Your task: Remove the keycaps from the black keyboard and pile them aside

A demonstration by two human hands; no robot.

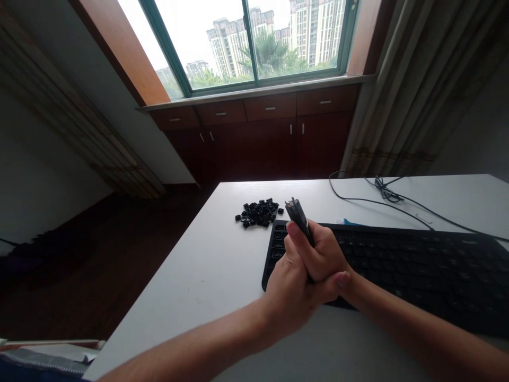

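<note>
My right hand (pixel 324 249) is closed round a dark, narrow tool with metal prongs (pixel 297 213) at its upper end. It points up and away from me, and its exact kind is not clear. My left hand (pixel 288 292) is pressed and wrapped against the right hand from below, its fingers closed; the tool's lower part is hidden between both hands. Beneath them lies a black keyboard (pixel 397 260), with bare key places showing along its left end. Beyond its upper left corner, a heap of loose black keycaps (pixel 260 212) rests on the white table (pixel 199 281).
A thin black cable (pixel 366 200) runs across the back of the table, with a tied coil (pixel 387 190). A blue object (pixel 352 222) shows partly behind the keyboard. The table's left edge slopes toward me; cabinets (pixel 254 143) stand beneath the window.
</note>
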